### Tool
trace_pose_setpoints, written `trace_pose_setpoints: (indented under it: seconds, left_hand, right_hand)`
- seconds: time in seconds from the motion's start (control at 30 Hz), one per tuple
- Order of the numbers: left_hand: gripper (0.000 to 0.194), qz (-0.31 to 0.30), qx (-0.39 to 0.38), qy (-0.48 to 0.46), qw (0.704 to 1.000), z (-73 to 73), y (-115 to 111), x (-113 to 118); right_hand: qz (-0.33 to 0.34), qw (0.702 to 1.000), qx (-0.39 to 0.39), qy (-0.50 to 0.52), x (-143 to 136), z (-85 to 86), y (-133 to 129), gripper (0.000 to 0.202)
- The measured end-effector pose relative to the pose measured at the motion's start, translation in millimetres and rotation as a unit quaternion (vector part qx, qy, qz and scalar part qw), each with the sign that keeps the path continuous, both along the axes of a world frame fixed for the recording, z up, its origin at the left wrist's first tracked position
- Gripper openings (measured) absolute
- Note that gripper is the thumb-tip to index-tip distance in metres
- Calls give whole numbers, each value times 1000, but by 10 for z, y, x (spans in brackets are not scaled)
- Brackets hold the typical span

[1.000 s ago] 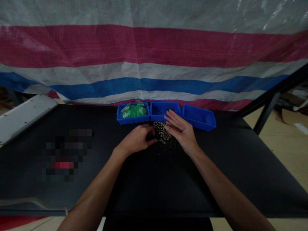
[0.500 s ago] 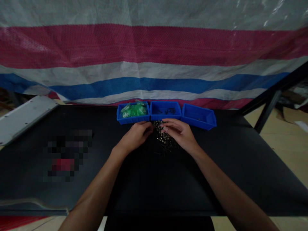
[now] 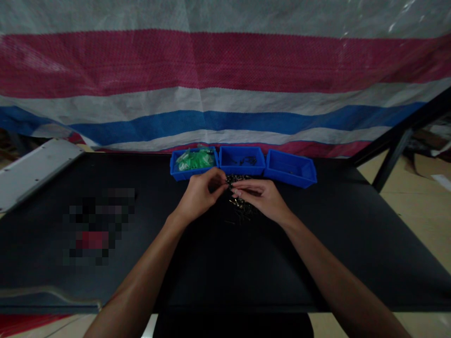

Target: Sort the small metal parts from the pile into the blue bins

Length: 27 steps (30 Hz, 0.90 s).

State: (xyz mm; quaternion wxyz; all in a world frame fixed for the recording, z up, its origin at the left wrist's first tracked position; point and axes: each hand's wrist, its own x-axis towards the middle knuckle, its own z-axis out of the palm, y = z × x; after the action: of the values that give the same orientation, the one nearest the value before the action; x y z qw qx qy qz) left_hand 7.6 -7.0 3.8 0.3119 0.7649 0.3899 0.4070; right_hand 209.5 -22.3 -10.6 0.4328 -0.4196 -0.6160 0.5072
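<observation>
A pile of small metal pieces (image 3: pixel 243 206) lies on the black table, in front of the blue bins. Over its left side, my left hand (image 3: pixel 207 188) has thumb and fingertips brought together around something too small to make out. My right hand (image 3: pixel 262 195) covers the pile's right part, its thumb and fingers pinched close to my left fingertips; what it holds is too small to name. Behind my hands are a left bin (image 3: pixel 181 174) with green and clear plastic bags (image 3: pixel 197 159), a middle bin (image 3: pixel 243 170) with some dark small parts, and a right bin (image 3: pixel 294 178) with a tiny piece inside.
Along the black table's (image 3: pixel 352 234) far edge hangs a striped tarp (image 3: pixel 211 61). A white panel (image 3: pixel 38 171) lies at the left, a pixelated patch nearer. A pale cord (image 3: pixel 52 293) runs along the front left edge. Dark metal bars (image 3: pixel 394 155) slant at the right.
My left thumb and fingers have come forward into clearer view, in a pinch. My right fingers have closed toward the thumb, and the two hands' fingertips are nearer each other.
</observation>
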Motion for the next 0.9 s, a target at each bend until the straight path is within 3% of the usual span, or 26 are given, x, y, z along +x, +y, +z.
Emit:
trace_pose_setpoints:
  seconds: [0.17, 0.4, 0.57, 0.67, 0.77, 0.9]
  left_hand:
    - [10, -4, 0, -7, 1000, -6, -6, 4]
    - [12, -34, -23, -6, 999, 31, -38, 14]
    - [17, -73, -25, 87, 993, 54, -24, -49]
    - [26, -129, -14, 153, 980, 20, -6, -86]
    - [24, -159, -12, 186, 969, -40, 5, -78]
    - [8, -159, -6, 204, 966, -103, 18, -40]
  right_hand:
    - [-7, 999, -30, 17, 3, -1, 8, 36]
    - [3, 998, -47, 48, 23, -13, 14, 25]
    - [-57, 997, -23, 40, 37, -19, 41, 25]
    - [-93, 994, 32, 57, 18, 24, 36, 45]
    - [-68, 994, 54, 60, 2, 77, 16, 68]
    - [-43, 997, 37, 48, -1, 112, -8, 69]
